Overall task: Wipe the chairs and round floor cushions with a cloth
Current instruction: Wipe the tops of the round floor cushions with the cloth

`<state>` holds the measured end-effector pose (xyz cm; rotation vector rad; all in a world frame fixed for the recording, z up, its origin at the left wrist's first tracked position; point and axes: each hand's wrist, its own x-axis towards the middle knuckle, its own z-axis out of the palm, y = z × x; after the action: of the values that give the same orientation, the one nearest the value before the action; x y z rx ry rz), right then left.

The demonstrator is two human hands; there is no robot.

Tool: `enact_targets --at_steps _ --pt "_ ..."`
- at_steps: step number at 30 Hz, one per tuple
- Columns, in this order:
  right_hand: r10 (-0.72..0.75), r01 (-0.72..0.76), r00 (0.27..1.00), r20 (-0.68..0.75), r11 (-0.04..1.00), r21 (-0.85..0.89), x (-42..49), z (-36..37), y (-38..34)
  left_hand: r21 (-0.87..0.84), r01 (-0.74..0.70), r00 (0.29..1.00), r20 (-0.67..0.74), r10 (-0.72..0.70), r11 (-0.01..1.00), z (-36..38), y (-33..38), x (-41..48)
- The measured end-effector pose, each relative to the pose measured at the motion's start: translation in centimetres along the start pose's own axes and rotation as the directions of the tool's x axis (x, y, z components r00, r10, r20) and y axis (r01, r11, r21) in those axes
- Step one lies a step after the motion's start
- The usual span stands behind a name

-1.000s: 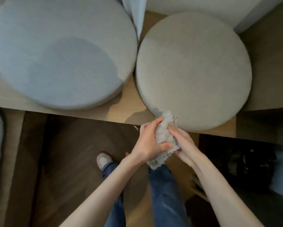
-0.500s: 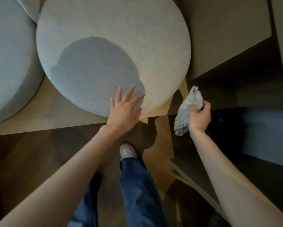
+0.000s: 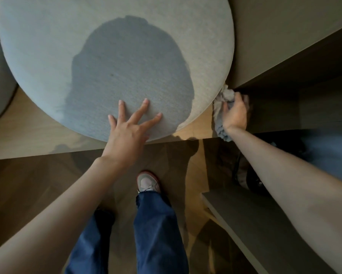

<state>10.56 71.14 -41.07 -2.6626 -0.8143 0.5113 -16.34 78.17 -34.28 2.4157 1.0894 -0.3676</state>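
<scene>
Seemingly, cloth (image 3: 226,95) in right hand (image 3: 235,113) touches cushion (image 3: 67,46) beside wooden panel (image 3: 285,36).

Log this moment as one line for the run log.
left hand: spread flat on round cushion | right hand: grips cloth at cushion's right edge | step: probably wiping rim

Home sitting area, round floor cushion (image 3: 47,56) on low wooden platform (image 3: 27,135), wood floor (image 3: 27,184)

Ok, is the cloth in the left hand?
No, the right hand grips the cloth at the edge of the round cushion, and the left hand rests flat on it.
</scene>
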Motion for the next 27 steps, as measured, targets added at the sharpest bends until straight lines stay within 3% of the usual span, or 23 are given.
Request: enact_targets --at_steps 7,12,19,22,24,27 --pt "0.057 -0.064 0.997 -0.060 0.992 -0.111 -5.7 3.5 -1.3 0.022 0.028 0.999 -0.025 -0.027 0.999 0.5 0.0 0.1" --pt "0.027 -0.027 0.998 -0.050 1.000 0.006 -9.6 5.4 -1.5 0.038 0.037 0.999 -0.021 -0.037 0.999 0.6 0.2 0.1" --pt "-0.157 0.157 0.987 0.045 0.988 0.008 -12.8 6.2 -1.0 0.009 0.049 0.999 -0.001 -0.049 0.999 0.8 0.2 0.1" --pt "-0.112 0.064 0.974 0.197 0.969 0.237 -13.5 5.2 -0.8 -0.010 0.068 0.996 0.061 -0.067 0.998 0.0 0.3 0.0" --pt "-0.092 -0.002 0.947 0.308 0.957 0.291 -14.4 3.5 -1.2 -0.078 0.080 0.989 0.134 -0.069 0.994 -1.4 0.6 0.0" --pt "-0.014 -0.087 0.963 0.268 0.929 0.360 -16.0 -0.4 -2.0 -0.284 0.132 0.982 0.169 -0.085 0.950 -4.1 1.7 -0.8"
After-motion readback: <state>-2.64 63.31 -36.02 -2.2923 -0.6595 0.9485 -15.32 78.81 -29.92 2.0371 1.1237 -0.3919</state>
